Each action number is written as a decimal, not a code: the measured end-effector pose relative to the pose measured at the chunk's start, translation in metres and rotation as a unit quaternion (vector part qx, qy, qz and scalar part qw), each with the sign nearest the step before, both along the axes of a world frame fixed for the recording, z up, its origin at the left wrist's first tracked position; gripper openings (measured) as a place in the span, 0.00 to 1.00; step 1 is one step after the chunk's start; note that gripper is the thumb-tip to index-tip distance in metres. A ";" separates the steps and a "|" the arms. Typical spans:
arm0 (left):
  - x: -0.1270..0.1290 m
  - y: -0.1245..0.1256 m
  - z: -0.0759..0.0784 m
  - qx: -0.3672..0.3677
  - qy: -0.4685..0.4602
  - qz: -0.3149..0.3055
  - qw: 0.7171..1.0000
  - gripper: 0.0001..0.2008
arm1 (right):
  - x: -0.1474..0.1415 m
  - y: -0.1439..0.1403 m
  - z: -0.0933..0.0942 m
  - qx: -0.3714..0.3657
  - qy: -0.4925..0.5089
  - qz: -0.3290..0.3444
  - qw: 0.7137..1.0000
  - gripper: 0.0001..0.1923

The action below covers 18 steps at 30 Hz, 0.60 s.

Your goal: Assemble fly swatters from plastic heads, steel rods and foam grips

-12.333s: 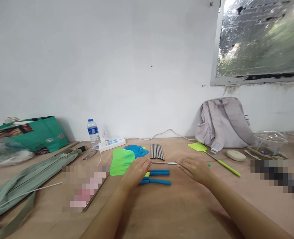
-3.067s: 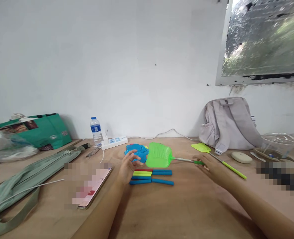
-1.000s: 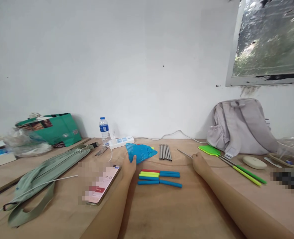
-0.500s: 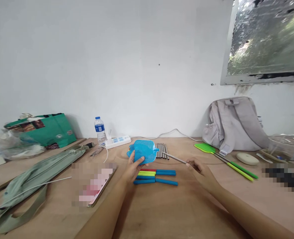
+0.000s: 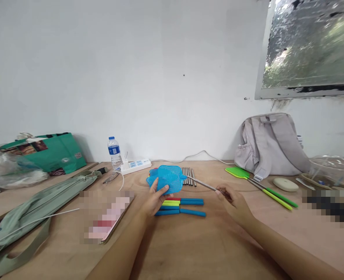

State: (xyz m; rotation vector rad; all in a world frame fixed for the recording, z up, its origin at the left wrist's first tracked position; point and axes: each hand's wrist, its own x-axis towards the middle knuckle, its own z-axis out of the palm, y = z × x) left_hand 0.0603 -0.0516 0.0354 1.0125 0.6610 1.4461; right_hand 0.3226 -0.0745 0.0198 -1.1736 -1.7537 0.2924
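Left hand (image 5: 153, 200) pinches blue swatter head (image 5: 168, 181); right hand (image 5: 233, 200) grips metal rod (image 5: 202, 184) at its socket; two finished swatters (image 5: 261, 186) right; handles (image 5: 179, 206) below unfitted.

Blue mesh swatter head (image 5: 168, 182) — flat, perforated plastic, raised off the worktop and tilted toward the camera, its neck pointing right. Thin metal rod (image 5: 202, 184) — straight, slanting up-left, its far tip meeting the head's neck.

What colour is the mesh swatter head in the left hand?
Blue swatter head, held by the left hand; head view.
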 end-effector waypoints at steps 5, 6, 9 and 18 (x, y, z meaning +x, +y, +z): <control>0.001 -0.001 0.002 0.004 -0.005 -0.001 1.000 0.23 | -0.003 -0.003 0.004 0.009 -0.022 -0.005 1.000 0.14; 0.001 -0.001 0.002 0.005 -0.005 -0.001 1.000 0.23 | -0.004 -0.004 0.004 0.014 -0.025 -0.008 1.000 0.14; 0.001 -0.002 0.004 0.005 -0.005 0.002 1.000 0.23 | -0.003 -0.004 0.004 0.035 -0.040 -0.021 0.998 0.14; -0.004 -0.007 0.000 -0.028 0.174 0.095 0.980 0.27 | 0.015 0.001 0.008 0.104 -0.136 -0.023 0.985 0.10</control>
